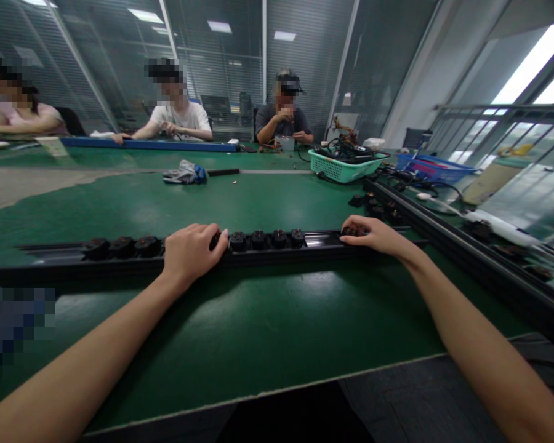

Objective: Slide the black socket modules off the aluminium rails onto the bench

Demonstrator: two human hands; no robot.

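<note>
A long black rail [268,253] lies across the green table [240,320] in front of me, with several small black round parts [258,239] sitting in its channel. My left hand [191,252] rests on the rail near its middle, fingers curled over it and over one of the round parts. My right hand [373,234] sits further right on the rail, fingertips closed on a small black part [353,231] in the channel.
A second black rail [471,258] runs along the right side with loose parts and white cables. A green basket [344,166] of cables and a blue tray [431,166] stand at the back right. Three people sit at the far edge. A grey cloth bundle [184,173] lies mid-table.
</note>
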